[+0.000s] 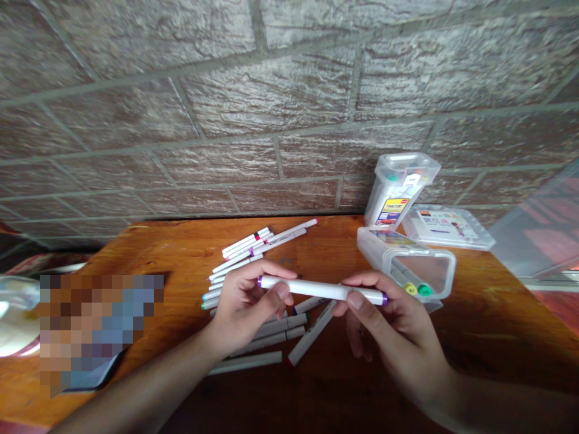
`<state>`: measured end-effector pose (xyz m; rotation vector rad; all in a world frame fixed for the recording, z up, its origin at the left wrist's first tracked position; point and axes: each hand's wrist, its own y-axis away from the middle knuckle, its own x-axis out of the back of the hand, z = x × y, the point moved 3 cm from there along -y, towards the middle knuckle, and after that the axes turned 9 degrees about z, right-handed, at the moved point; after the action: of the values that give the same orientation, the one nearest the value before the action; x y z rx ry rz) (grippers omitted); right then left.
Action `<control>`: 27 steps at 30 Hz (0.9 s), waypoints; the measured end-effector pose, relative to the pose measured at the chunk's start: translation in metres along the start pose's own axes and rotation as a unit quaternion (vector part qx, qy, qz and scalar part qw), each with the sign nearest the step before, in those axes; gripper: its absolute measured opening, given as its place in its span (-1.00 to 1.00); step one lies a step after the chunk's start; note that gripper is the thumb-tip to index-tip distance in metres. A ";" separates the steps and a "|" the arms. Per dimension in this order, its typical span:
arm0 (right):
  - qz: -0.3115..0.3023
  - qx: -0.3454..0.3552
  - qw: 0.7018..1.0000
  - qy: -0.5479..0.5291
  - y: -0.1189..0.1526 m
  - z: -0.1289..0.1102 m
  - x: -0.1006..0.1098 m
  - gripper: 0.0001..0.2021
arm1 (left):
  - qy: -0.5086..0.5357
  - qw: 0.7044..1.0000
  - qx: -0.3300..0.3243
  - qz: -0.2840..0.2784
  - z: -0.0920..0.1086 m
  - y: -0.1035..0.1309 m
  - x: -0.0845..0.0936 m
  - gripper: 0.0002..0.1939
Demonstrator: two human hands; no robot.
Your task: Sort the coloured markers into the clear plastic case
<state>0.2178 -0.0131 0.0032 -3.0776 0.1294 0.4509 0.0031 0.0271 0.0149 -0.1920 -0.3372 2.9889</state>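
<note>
Marker [316, 288] — slim, straight, white barrel, purple at both ends. Visible side plain white, no print made out. Held up in the air crosswise, nearly level, right end slightly lower than left. Pinched toward one end by the left hand [248, 307], toward the other by the right hand [395, 316] — mid-barrel uncovered, both purple tips showing.
</note>
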 end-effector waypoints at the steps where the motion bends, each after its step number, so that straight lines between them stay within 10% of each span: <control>1: 0.000 -0.001 1.000 0.000 0.000 0.000 0.000 -0.74 | 0.003 1.000 0.000 0.000 -0.001 0.000 0.000 -0.86; 27: 0.014 0.008 0.999 0.045 0.003 -0.003 0.001 -0.65 | 0.025 0.999 0.038 0.010 -0.010 -0.001 0.004 -0.79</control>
<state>0.2190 -0.0167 0.0063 -3.0842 0.1782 0.3114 0.0001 0.0305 0.0052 -0.2639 -0.2183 3.0050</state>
